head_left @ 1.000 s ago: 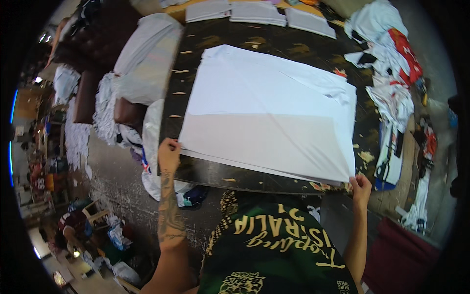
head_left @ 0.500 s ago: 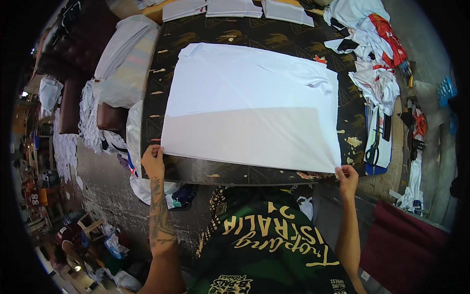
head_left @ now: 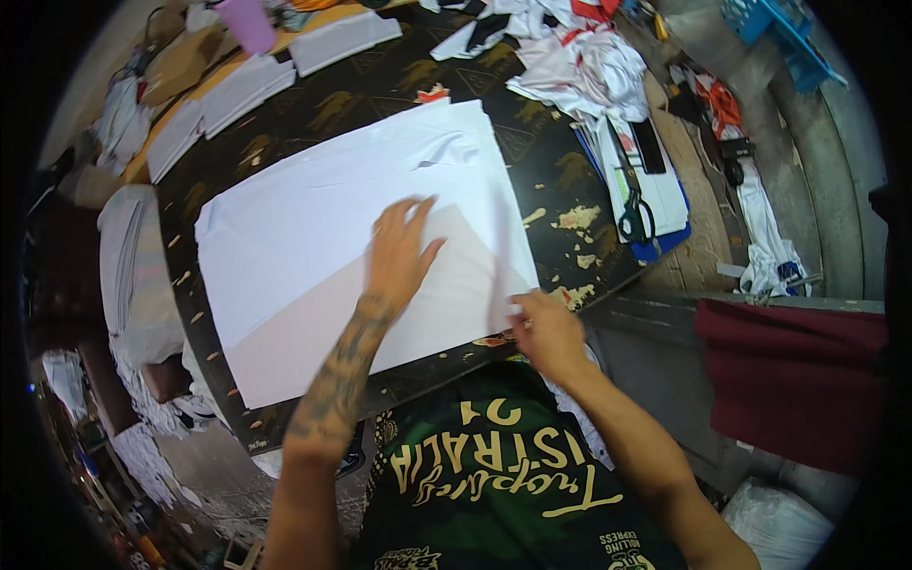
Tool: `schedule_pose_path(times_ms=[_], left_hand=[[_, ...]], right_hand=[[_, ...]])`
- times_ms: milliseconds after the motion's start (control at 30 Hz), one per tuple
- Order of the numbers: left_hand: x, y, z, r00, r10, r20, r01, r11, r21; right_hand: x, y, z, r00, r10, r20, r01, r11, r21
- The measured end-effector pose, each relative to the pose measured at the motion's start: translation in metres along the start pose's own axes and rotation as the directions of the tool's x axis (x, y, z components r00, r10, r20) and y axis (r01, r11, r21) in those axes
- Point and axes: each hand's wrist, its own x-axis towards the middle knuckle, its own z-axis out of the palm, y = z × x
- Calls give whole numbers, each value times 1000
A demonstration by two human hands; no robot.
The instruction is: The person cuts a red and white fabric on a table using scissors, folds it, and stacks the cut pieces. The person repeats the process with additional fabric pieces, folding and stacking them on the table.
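A stack of white fabric [head_left: 304,214] lies flat on the dark table, with a greyish, shaded area across its near part. My left hand [head_left: 399,249] is over the middle of the fabric, fingers spread and holding nothing. At the near right corner of the stack, my right hand [head_left: 551,332] has its fingers curled in and closed at the fabric's edge. Its fingertips are slightly blurred. A few small wrinkles show near the far right part of the top layer.
Scissors [head_left: 635,211] and a dark phone [head_left: 649,147] lie on papers at the table's right. Crumpled white garments [head_left: 589,76] are heaped at the far right. Folded white pieces [head_left: 249,93] line the far edge. The worn table [head_left: 380,81] has peeling patches. A maroon cloth [head_left: 788,385] hangs at right.
My view has turned to the right. My left hand has let go of the near left corner and moved in over the fabric. My right hand stays by the near right corner.
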Motion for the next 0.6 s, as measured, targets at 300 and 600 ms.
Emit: schedule_pose_path(times_ms=[300, 600], left_hand=[[200, -14, 49, 768, 150, 622, -429, 842, 327], [150, -10, 51, 986, 133, 98, -149, 972, 181]], right_hand=[[-22, 33, -28, 963, 265, 50, -267, 909, 319], [-12, 99, 7, 937, 325, 130, -350, 876, 331]])
